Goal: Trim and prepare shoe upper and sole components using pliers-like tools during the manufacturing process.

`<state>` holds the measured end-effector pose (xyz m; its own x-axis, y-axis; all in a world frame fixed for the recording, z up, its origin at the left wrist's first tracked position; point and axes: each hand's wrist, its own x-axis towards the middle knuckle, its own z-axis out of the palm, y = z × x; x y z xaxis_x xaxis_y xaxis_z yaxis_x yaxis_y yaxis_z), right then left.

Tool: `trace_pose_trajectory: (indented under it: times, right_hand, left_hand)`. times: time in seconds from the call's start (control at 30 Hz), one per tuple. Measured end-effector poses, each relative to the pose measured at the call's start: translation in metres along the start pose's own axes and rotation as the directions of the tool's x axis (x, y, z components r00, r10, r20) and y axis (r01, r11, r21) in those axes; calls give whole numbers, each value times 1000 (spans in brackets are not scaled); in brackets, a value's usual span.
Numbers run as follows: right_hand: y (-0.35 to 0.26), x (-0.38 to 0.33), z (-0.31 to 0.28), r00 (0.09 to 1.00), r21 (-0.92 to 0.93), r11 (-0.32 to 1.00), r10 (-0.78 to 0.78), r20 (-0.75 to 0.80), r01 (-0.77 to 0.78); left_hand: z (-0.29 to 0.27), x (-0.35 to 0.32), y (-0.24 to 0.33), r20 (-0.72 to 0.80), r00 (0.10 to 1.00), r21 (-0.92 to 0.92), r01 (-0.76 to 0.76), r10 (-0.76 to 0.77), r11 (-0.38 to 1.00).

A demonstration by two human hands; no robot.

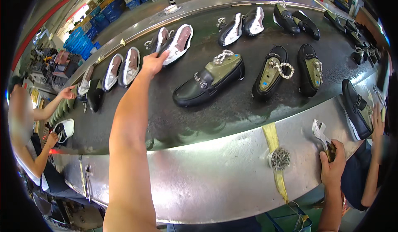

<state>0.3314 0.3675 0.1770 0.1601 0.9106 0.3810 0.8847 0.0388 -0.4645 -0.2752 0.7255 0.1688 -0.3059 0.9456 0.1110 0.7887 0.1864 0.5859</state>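
Observation:
My left hand [153, 64] reaches far across the dark worktop. Its fingers are closed on the near end of a shoe upper [181, 41], which lies with its white-edged, brownish underside facing up. Just behind it lies another shoe upper [159, 40] of the same kind. In my right hand [333, 165], above the metal edge at the right, is a pair of lasting pliers [321, 135] with its silver jaws pointing up and away. A black loafer on a green last [211, 80] stands nearest my left hand on the right side.
More loafers on green lasts [271, 72] and upturned uppers [111, 72] line the dark belt [166, 120]. A cup of small nails [280, 159] sits on yellow tape on the metal ledge [207, 165]. Co-workers' hands [66, 93] work at left, at right and across the belt.

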Motion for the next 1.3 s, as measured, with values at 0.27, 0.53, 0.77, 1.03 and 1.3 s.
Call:
trace_pose_trajectory:
  times: [0.27, 0.53, 0.77, 1.03, 1.3]
  right_hand:
    - [-5, -3, -4, 999, -19, 999, -27, 46, 28]
    - [10, -10, 7, 972, -76, 971, -231, -35, 228]
    - [-16, -99, -10, 867, 54, 876, -462, -187, 478]
    - [-56, -359, -30, 463, 418, 490, -31, 886, -765]
    - [-65, -385, -76, 499, 556, 570, -274, 823, -605]
  left_hand:
    - [-99, -192, -2, 139, 990, 114, -17, 1, 993]
    - [-246, -442, -47, 137, 987, -48, 95, -88, 994]
    - [-231, -545, -43, 27, 960, 584, -241, 279, 775]
    - [-178, -403, 8, 316, 945, 437, -69, -81, 897]
    - [-173, -516, 2, 287, 954, -415, 43, 86, 909]
